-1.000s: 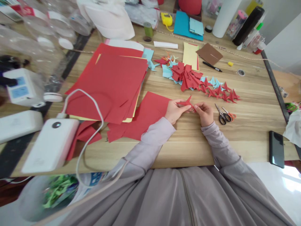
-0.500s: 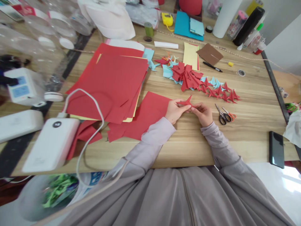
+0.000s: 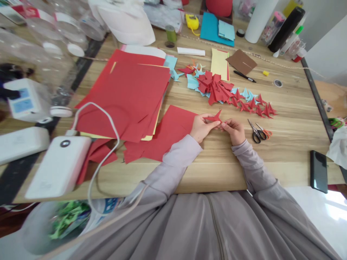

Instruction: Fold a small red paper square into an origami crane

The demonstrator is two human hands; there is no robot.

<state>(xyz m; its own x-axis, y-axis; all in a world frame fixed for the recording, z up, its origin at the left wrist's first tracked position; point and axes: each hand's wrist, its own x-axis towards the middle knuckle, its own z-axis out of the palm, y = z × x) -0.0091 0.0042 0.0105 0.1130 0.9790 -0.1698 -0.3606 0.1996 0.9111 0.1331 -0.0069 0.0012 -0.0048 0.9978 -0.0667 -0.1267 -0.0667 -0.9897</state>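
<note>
A small folded red paper crane [image 3: 216, 117] is held above the table between my two hands. My left hand [image 3: 202, 128] is closed on its left side, thumb pressed against the fingers. On the other side, my right hand [image 3: 234, 130] pinches its right end with thumb and forefinger. Fingers cover part of the folds. Beyond my hands lies a pile of folded red pieces [image 3: 215, 87], with a row of small red cranes [image 3: 255, 105] and light blue ones [image 3: 248, 94] to its right. Flat red paper [image 3: 173, 131] lies left of my left hand.
Black-handled scissors [image 3: 256, 133] and orange-handled scissors [image 3: 267, 133] lie right of my right hand. A large stack of red sheets [image 3: 130, 97] and a white power bank [image 3: 59, 164] with a looping cable occupy the left. A phone [image 3: 318, 171] rests at the right edge.
My right fingertips have shifted very slightly at the end of the paper crane. Everything else looks the same, apart from a tiny shift of the view.
</note>
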